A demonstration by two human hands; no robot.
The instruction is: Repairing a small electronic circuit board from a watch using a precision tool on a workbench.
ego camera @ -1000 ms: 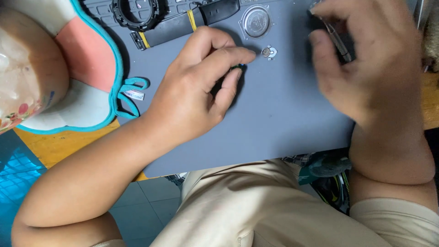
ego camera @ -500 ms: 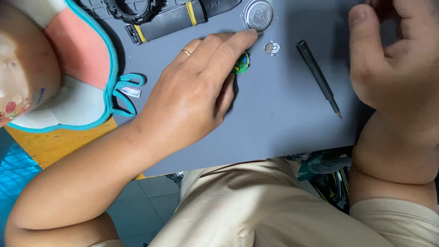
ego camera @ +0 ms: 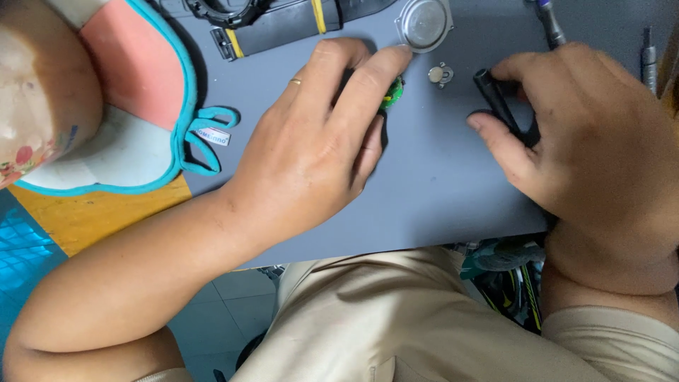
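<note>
- The left hand [ego camera: 318, 141] lies palm down on the flat grey mat [ego camera: 438, 198] of the worktop, fingers bent over a small round green part [ego camera: 393, 92] and touching it.
- The right hand [ego camera: 594, 148] is curled around a thin black stick tool [ego camera: 498, 106], gripping it.
- A tiny silver round piece [ego camera: 439, 73] lies between the two hands.
- A round clear-and-silver cap [ego camera: 424, 22] sits just above the left hand's fingertips.
- A black wrist strap with yellow bands [ego camera: 283, 25] lies above the left hand.
- A pink cloth with a teal edge [ego camera: 141, 78] lies to the left of the left hand.
</note>
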